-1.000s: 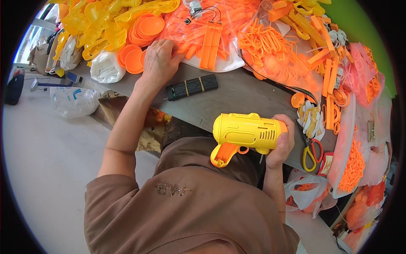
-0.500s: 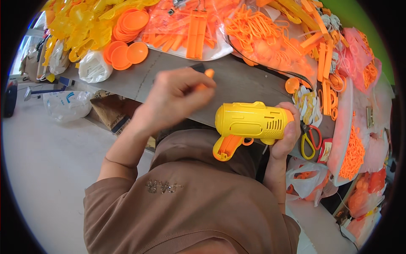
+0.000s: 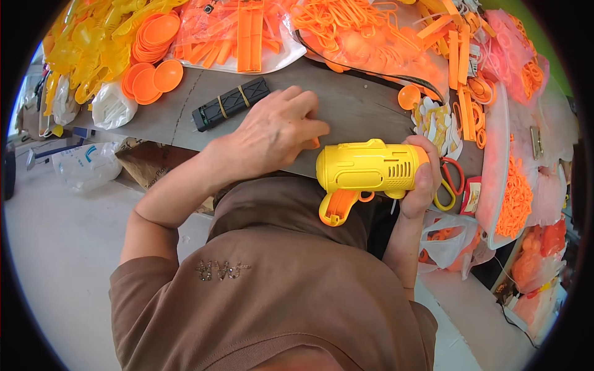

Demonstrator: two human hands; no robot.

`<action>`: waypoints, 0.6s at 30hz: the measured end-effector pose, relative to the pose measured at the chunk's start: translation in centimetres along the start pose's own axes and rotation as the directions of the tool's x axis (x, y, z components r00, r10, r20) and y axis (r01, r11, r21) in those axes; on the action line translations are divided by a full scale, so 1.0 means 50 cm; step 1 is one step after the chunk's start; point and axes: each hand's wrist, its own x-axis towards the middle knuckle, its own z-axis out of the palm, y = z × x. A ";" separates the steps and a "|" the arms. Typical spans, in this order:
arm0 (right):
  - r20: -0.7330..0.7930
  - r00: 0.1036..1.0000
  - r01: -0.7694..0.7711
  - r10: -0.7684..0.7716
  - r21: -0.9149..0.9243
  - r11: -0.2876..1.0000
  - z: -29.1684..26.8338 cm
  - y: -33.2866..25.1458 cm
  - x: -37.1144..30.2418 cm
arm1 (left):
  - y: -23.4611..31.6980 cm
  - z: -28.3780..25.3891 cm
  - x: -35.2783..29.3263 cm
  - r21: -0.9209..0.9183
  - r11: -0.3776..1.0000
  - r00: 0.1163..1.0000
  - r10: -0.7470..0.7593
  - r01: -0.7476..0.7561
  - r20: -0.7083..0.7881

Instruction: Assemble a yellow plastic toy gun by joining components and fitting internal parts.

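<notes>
Closest in, the brown shirt (image 3: 278, 297) fills the lower frame, both forearms rising out of it. At about four o'clock from centre, the right hand (image 3: 421, 179) is wrapped around the barrel end of a yellow toy gun (image 3: 365, 170), fingers curled over its vented side; the gun lies level in front of the chest, its orange grip (image 3: 337, 207) pointing down toward six o'clock. Just at its nine o'clock side, the left hand (image 3: 275, 133) hovers palm-down, fingers drawn together and pinching a small orange piece (image 3: 315, 143) whose tip peeks out right beside the gun's rear end. Whether piece and gun touch, I cannot tell.

Past the hands, the grey table (image 3: 352, 108). At eleven o'clock from the left hand lies a black block (image 3: 230, 103) with pale bands. At three o'clock from the gun, scissors (image 3: 447, 182) with red and yellow handles lie at the table edge.

Farther out, at ten o'clock, a stack of orange discs (image 3: 151, 77); at twelve, orange strips in a clear bag (image 3: 247, 31); yellow plastic parts (image 3: 86, 43) heaped far left.
</notes>
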 end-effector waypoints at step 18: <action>0.105 0.993 0.054 -0.056 0.025 0.998 0.070 -0.025 0.013 | 0.032 0.029 0.031 -0.810 0.478 0.881 -0.464 0.340 0.096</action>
